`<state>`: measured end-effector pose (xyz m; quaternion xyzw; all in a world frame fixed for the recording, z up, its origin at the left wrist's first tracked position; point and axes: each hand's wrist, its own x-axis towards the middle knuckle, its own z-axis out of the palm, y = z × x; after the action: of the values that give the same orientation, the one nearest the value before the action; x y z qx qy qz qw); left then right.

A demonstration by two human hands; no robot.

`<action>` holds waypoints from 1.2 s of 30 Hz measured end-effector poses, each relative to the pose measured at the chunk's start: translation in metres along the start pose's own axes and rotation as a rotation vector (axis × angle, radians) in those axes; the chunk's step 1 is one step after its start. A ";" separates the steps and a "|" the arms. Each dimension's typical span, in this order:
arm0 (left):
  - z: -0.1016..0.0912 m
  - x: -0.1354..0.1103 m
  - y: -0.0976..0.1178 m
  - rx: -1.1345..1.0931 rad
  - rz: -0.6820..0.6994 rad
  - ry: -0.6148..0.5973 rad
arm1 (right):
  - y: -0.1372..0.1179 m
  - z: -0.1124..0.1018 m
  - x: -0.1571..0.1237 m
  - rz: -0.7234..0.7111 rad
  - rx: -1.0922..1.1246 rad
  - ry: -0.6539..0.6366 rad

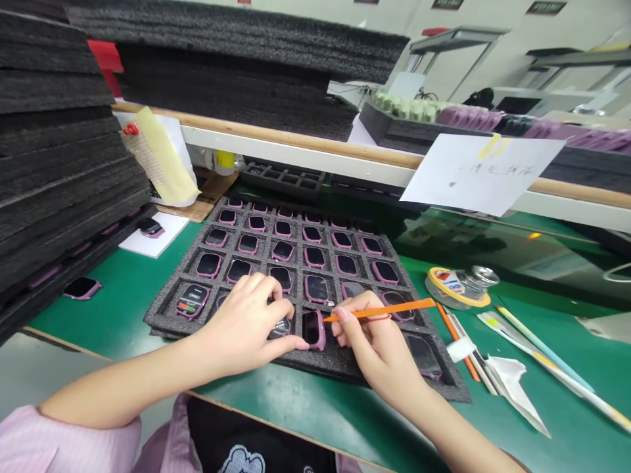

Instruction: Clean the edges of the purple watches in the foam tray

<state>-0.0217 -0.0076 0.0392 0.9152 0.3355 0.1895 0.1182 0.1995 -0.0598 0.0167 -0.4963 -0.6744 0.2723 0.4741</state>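
A purple-cased smartwatch (314, 330) sits tilted in a front-row compartment of the black foam tray (330, 359). My left hand (251, 315) reaches over the tray with its fingers bent and apart, the thumb tip touching the watch's lower left edge. Under that hand, a neighbouring watch (280, 328) is partly covered. My right hand (369, 328) pinches an orange pointed stick (407, 307), whose tip meets the right side of the tilted watch's case. Several more purple watches fill the other compartments, and one watch (192, 299) at the front left has a lit screen.
Foam trays (54, 131) are stacked high at left. One watch (82, 288) lies on the green table, another (150, 227) on white paper (158, 238). At right stand a glass bottle (458, 286) with a metal cap, pens and crumpled paper (515, 387). A shelf (296, 150) crosses behind.
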 end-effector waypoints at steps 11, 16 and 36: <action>0.005 -0.038 -0.021 0.012 0.205 0.307 | -0.024 0.034 0.027 0.013 0.117 -0.091; 0.007 -0.041 -0.024 -0.025 0.177 0.320 | -0.022 0.053 0.032 0.056 0.149 -0.153; -0.010 -0.039 -0.025 0.050 -0.045 0.208 | -0.022 0.053 0.034 0.102 0.139 -0.211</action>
<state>-0.0675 -0.0136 0.0294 0.8854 0.3713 0.2722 0.0640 0.1404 -0.0306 0.0264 -0.4644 -0.6740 0.3928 0.4192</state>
